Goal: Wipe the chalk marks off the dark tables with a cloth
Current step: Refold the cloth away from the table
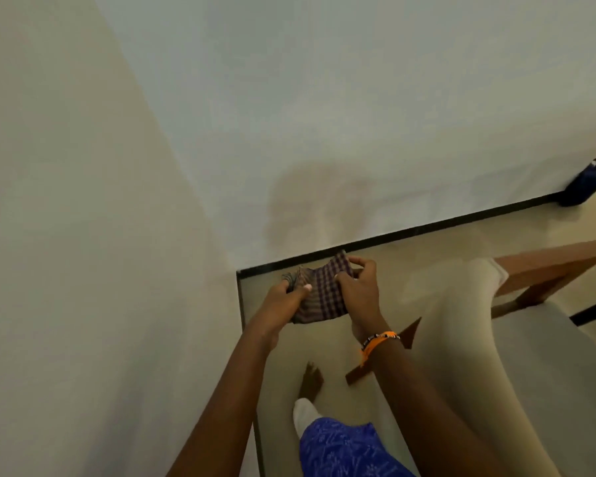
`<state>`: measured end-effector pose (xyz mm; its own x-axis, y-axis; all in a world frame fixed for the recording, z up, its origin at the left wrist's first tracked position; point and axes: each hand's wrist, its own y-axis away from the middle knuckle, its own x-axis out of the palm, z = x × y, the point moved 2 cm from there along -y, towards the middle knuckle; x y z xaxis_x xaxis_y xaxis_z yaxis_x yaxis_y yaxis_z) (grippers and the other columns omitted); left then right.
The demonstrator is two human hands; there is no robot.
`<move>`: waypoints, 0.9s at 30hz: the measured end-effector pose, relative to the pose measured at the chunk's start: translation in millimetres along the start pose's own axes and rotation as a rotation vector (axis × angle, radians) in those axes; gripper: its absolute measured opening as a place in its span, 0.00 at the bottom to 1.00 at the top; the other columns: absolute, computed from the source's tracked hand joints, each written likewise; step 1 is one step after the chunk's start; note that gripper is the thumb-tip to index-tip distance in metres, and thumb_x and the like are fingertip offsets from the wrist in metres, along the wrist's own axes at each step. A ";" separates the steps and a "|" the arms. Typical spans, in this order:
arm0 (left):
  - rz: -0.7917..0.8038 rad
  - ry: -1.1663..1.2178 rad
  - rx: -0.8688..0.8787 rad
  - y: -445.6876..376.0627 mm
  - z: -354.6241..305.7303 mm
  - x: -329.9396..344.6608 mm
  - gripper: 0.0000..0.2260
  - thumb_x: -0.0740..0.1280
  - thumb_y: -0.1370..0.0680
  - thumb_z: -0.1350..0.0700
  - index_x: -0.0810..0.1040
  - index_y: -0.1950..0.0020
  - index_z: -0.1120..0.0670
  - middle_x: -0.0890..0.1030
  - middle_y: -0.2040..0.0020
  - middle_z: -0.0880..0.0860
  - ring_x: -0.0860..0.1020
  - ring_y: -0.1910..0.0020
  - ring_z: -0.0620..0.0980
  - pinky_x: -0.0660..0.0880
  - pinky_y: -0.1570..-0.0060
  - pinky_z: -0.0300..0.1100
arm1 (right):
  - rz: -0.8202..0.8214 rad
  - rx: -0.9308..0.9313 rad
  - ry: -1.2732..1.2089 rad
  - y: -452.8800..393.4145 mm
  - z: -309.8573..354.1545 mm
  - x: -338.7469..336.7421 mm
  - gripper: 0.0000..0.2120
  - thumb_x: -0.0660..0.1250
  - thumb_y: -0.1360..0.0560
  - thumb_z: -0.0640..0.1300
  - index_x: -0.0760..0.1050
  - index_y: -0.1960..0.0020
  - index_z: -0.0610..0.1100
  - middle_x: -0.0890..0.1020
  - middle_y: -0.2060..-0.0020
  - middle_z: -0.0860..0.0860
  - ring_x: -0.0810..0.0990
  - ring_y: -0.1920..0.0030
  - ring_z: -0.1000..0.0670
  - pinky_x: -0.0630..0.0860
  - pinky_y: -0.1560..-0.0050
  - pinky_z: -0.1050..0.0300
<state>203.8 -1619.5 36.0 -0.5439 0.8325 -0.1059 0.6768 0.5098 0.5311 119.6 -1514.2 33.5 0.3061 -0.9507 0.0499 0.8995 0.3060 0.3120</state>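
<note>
Between both hands' fingers — checked cloth, pinched

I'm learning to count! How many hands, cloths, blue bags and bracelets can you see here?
Hands: 2, the left hand and the right hand
Checked cloth: 1, held by both hands
Blue bag: 1, on the floor by the wall
Orange bracelet: 1, on the right wrist
Total: 5

I see the cloth checked in purple and pale grey. An orange band with black and white beads circles the right wrist. The garment at the bottom edge is blue with a faint lighter print. The walls look off-white, the skirting black, the floor beige, the bag dark blue, the wooden frame reddish brown.
</note>
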 end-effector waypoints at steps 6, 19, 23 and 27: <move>0.096 -0.014 0.022 -143.5 -115.2 23.5 0.21 0.63 0.22 0.55 0.67 0.30 0.59 0.78 0.38 0.56 0.79 0.47 0.51 0.78 0.54 0.42 | -0.099 -0.036 -0.004 -147.0 65.6 7.9 0.15 0.57 0.24 0.35 0.61 0.40 0.47 0.72 0.59 0.49 0.73 0.66 0.52 0.72 0.65 0.52; 0.482 -0.270 -0.039 -363.5 -244.8 267.7 0.19 0.64 0.23 0.58 0.69 0.32 0.57 0.80 0.45 0.55 0.80 0.52 0.51 0.79 0.52 0.45 | -0.425 0.075 0.168 -373.4 110.9 -137.5 0.10 0.58 0.25 0.31 0.76 0.52 0.41 0.78 0.48 0.42 0.76 0.48 0.45 0.75 0.49 0.48; 0.621 -0.375 0.011 -405.6 -295.6 365.7 0.17 0.64 0.23 0.59 0.73 0.35 0.58 0.81 0.44 0.57 0.80 0.51 0.54 0.79 0.53 0.44 | -0.598 0.071 0.210 -436.1 144.7 -201.2 0.10 0.61 0.24 0.34 0.76 0.45 0.37 0.76 0.46 0.41 0.75 0.47 0.47 0.72 0.52 0.59; 0.749 -0.535 0.034 -426.1 -325.1 465.7 0.22 0.62 0.23 0.58 0.65 0.28 0.57 0.76 0.37 0.57 0.79 0.49 0.52 0.75 0.61 0.38 | -0.802 0.084 0.196 -465.9 164.7 -273.1 0.12 0.61 0.23 0.37 0.75 0.41 0.41 0.72 0.46 0.44 0.71 0.46 0.50 0.68 0.45 0.60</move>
<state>-499.1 -1519.7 33.6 0.3385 0.9328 -0.1237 0.7787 -0.2039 0.5934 -434.4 -1405.4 30.8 -0.3627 -0.8502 -0.3816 0.8437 -0.4735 0.2529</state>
